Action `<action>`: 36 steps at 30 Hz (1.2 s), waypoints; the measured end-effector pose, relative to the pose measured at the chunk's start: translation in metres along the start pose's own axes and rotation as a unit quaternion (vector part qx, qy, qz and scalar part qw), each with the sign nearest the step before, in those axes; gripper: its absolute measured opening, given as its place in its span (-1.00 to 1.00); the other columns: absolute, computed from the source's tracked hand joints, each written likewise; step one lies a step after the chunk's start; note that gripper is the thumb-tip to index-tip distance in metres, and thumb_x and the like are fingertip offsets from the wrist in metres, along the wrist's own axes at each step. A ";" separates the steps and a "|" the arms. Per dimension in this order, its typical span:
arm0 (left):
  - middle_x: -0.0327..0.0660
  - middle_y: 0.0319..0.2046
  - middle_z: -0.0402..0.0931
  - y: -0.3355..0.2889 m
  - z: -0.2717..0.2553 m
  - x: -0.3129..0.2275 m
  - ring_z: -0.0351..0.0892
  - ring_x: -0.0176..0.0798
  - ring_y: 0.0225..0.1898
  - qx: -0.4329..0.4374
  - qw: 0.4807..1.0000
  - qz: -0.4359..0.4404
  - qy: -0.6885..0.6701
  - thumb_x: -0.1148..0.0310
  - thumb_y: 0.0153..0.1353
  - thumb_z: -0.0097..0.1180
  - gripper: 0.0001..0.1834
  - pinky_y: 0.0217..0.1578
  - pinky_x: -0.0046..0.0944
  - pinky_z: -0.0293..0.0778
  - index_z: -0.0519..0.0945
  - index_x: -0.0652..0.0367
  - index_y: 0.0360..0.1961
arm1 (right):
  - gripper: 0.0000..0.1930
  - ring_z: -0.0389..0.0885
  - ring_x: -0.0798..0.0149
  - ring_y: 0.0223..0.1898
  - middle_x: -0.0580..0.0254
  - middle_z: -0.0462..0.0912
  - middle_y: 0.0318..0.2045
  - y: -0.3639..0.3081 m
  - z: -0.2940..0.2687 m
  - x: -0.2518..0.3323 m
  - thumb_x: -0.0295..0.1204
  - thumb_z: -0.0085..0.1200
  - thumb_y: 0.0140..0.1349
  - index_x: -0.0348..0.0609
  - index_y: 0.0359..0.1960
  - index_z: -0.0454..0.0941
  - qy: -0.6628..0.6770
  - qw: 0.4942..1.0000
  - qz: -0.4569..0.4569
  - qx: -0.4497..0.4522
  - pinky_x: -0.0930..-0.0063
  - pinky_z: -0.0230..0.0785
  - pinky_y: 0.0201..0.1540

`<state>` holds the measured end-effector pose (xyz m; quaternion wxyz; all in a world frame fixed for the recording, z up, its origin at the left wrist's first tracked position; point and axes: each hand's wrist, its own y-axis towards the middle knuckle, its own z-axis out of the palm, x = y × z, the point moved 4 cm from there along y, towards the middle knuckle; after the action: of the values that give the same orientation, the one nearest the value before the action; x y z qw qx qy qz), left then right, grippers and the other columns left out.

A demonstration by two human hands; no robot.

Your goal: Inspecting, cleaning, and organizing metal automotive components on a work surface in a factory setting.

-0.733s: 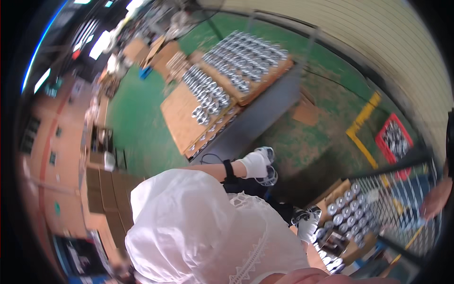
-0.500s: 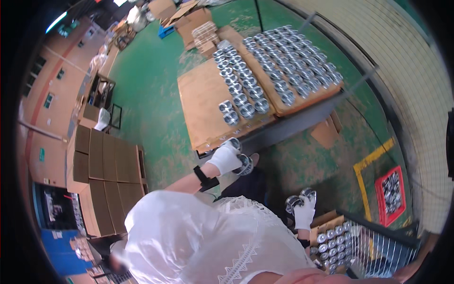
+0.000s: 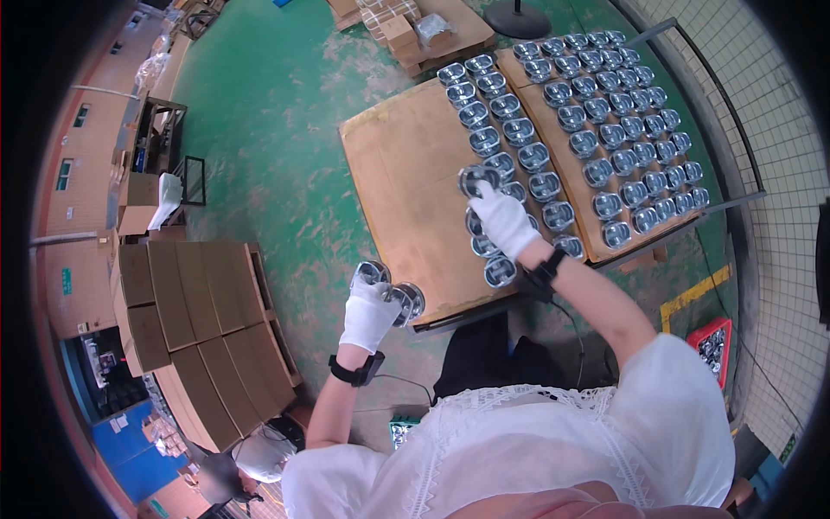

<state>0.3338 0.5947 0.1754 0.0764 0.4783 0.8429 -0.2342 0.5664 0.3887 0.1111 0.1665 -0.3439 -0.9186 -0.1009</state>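
Note:
My white-gloved left hand (image 3: 370, 318) is closed around two shiny metal engine pistons, one piston (image 3: 372, 273) at its fingertips and another piston (image 3: 407, 303) at its right side. It hovers just off the near-left corner of the cardboard-topped table (image 3: 406, 190). Over the table, my gloved right hand (image 3: 505, 225) grips a piston (image 3: 478, 179) with its fingers. Beneath and beside that hand stand rows of pistons (image 3: 519, 131); some are hidden by it. Whether the right hand holds a second piston cannot be made out.
More piston rows (image 3: 612, 136) fill the table's right section, beside a metal rail (image 3: 735, 112). Stacked cartons (image 3: 203, 303) stand at left. A red crate of metal parts (image 3: 712, 346) sits at right. Another person (image 3: 229, 476) is at the lower left.
My right hand has come up from beside the box of pistons at lower right to above the table rows. My left hand still holds two pistons. The view has shifted.

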 end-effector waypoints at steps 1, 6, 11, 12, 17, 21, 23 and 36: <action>0.21 0.16 0.50 0.007 -0.005 0.002 0.56 0.16 0.18 -0.009 1.000 0.005 -0.016 0.33 -0.02 0.36 -0.66 0.21 -0.05 0.51 0.79 0.21 -0.18 | -0.89 0.74 0.06 -0.32 0.02 0.60 0.06 0.026 0.023 -0.002 -0.44 0.09 0.25 -0.02 -0.22 0.63 -0.064 0.996 -0.006 0.059 0.17 0.60 -0.32; 0.24 0.15 0.50 0.049 -0.019 0.007 0.54 0.20 0.18 -0.015 0.996 0.057 -0.065 0.36 -0.01 0.36 -0.70 0.20 -0.04 0.51 0.78 0.24 -0.21 | -0.78 0.75 0.03 -0.45 0.06 0.72 -0.46 0.075 0.116 -0.022 -0.34 0.00 0.36 -0.18 -0.11 0.57 -0.123 0.982 0.074 0.120 0.14 0.60 -0.41; 0.18 0.12 0.54 0.128 -0.015 -0.003 0.53 0.23 0.16 -0.088 0.985 0.135 -0.057 0.38 0.00 0.33 -0.76 0.16 0.00 0.52 0.75 0.27 -0.29 | -0.73 0.75 -0.02 -0.44 0.03 0.71 -0.48 0.068 0.146 -0.039 -0.31 -0.04 0.39 -0.21 -0.03 0.53 -0.053 0.990 0.081 0.098 0.06 0.59 -0.39; 0.17 0.12 0.54 0.151 -0.014 -0.008 0.53 0.23 0.16 -0.096 0.979 0.168 -0.056 0.39 0.01 0.32 -0.77 0.16 0.00 0.52 0.75 0.27 -0.30 | -0.73 0.75 -0.03 -0.44 0.02 0.71 -0.48 0.065 0.148 -0.040 -0.30 -0.05 0.39 -0.21 -0.03 0.52 -0.059 0.987 0.086 0.123 0.05 0.59 -0.39; 0.17 0.10 0.55 0.288 0.008 -0.049 0.57 0.24 0.13 -0.050 0.975 0.208 0.057 0.33 0.04 0.27 -0.70 0.14 -0.06 0.54 0.75 0.24 -0.20 | -0.71 0.73 -0.01 -0.44 0.03 0.70 -0.46 0.061 0.144 -0.036 -0.30 -0.03 0.37 -0.20 0.00 0.54 -0.050 0.990 0.098 0.090 0.08 0.58 -0.42; 0.17 0.06 0.58 0.365 0.044 -0.096 0.63 0.18 0.07 0.009 0.968 0.206 0.145 0.28 0.07 0.28 -0.64 0.09 -0.09 0.58 0.75 0.17 -0.09 | -0.82 0.72 0.12 -0.33 0.12 0.67 -0.20 0.061 0.148 -0.033 -0.38 0.06 0.26 -0.07 -0.21 0.69 -0.099 0.986 0.068 0.116 0.20 0.58 -0.40; 0.14 0.01 0.62 0.385 0.065 -0.113 0.66 0.14 0.00 0.023 0.962 0.217 0.166 0.26 0.05 0.29 -0.67 0.05 -0.07 0.60 0.78 0.12 -0.15 | -0.84 0.70 0.15 -0.28 0.13 0.65 -0.10 0.059 0.145 -0.030 -0.40 0.08 0.22 -0.02 -0.28 0.72 -0.120 0.980 0.059 0.147 0.22 0.57 -0.38; 0.22 0.06 0.54 0.396 0.129 -0.121 0.61 0.14 0.08 0.042 0.940 0.262 0.213 0.34 0.23 0.11 -0.63 0.04 -0.05 0.60 0.68 0.33 -0.01 | -0.74 0.68 0.07 -0.16 0.09 0.50 0.23 -0.058 -0.022 0.003 -0.48 0.13 0.19 -0.07 -0.07 0.63 0.064 0.985 0.153 -0.055 0.22 0.59 -0.18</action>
<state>0.7192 0.6123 -0.0226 -0.0667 0.7236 0.6739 -0.1340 0.5309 0.3407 0.1286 0.2188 -0.4824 -0.8355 -0.1465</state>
